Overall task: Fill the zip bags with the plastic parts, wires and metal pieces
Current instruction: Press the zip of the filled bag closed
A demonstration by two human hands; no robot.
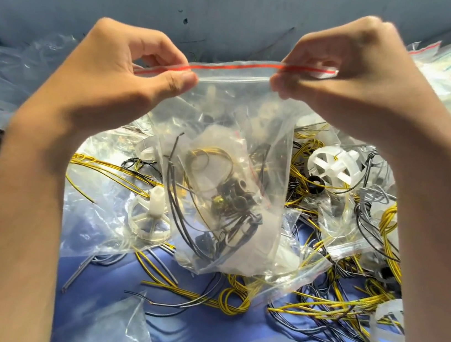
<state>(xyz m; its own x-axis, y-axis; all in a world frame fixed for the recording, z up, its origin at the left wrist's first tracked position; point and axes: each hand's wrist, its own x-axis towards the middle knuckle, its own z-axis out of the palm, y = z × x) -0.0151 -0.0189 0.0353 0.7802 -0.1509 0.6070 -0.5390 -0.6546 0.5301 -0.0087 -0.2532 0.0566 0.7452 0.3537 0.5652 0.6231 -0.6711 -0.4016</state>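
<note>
Clear plastic bag (230,148) hangs in the middle of the frame, with wires (206,197) inside. Its red strip (233,69) runs left to right along the top, a bit higher on the right. The left hand (134,71) pinches the left end and the right hand (348,72) the right end, fingers (179,81) tight on it. I think sealing comes next. Yellow wires (230,296) and a white wheel (332,164) lie below on blue cloth (195,334).

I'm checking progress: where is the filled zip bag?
Head view, centre: the zip bag hangs above the wire pile, its red strip pinched by left hand and right hand.
</note>
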